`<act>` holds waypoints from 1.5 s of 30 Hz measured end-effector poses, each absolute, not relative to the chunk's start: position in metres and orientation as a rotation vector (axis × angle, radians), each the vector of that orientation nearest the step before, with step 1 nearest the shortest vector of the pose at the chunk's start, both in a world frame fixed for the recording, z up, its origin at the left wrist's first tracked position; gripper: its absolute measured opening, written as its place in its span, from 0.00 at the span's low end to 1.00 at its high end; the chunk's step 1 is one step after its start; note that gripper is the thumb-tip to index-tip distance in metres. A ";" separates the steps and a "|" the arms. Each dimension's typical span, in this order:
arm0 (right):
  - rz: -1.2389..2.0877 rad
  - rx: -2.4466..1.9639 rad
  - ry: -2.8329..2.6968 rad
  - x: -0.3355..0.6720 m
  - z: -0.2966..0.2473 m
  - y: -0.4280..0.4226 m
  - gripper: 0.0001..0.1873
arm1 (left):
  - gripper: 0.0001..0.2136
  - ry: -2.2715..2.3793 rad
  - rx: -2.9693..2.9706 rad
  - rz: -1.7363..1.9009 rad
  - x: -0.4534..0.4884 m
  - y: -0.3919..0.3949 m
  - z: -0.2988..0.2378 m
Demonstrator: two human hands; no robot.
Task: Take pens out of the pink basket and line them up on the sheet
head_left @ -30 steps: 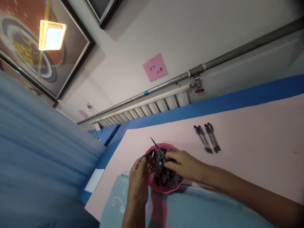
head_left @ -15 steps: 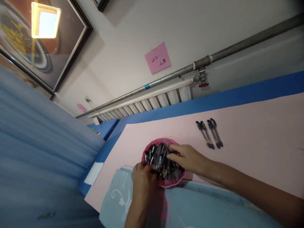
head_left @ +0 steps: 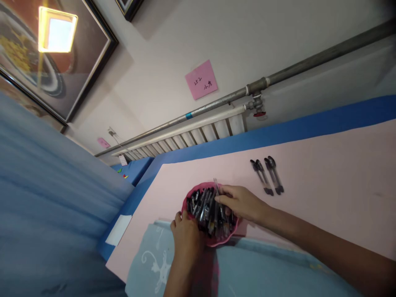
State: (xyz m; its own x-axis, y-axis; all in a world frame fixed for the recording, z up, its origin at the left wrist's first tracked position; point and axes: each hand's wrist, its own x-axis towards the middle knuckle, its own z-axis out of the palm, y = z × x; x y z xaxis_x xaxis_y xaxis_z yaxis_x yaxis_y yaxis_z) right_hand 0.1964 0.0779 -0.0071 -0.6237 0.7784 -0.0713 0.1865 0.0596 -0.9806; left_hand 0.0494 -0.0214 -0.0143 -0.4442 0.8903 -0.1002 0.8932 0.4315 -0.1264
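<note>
A pink basket [head_left: 218, 244] with a scalloped rim is filled with black-capped clear pens [head_left: 202, 205]. My left hand [head_left: 187, 236] is closed on the basket's near left rim, its thumb side hidden against the edge. Over the basket's right side, my right hand [head_left: 243, 203] pinches a pen [head_left: 215, 184] whose clear end sticks up past the far rim. Several more pens [head_left: 275, 175] lie in two pairs on the pink table sheet, beyond my right wrist, with their black caps away from me.
The pink sheet [head_left: 334, 177] covers a blue table surface [head_left: 278, 131]. Along the wall run a radiator [head_left: 210, 132] and a pipe [head_left: 216, 108] with a red valve. A blue curtain [head_left: 46, 198] hangs at left. A white paper [head_left: 119, 230] lies near the left edge.
The fingers of my right hand have closed on a pen, and its clear end now shows above the rim. My left hand stays at the basket. The view has shifted slightly.
</note>
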 end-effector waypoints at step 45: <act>1.832 -0.935 -1.502 0.196 -0.012 0.083 0.05 | 0.07 1.498 0.980 1.042 0.074 -0.027 -0.007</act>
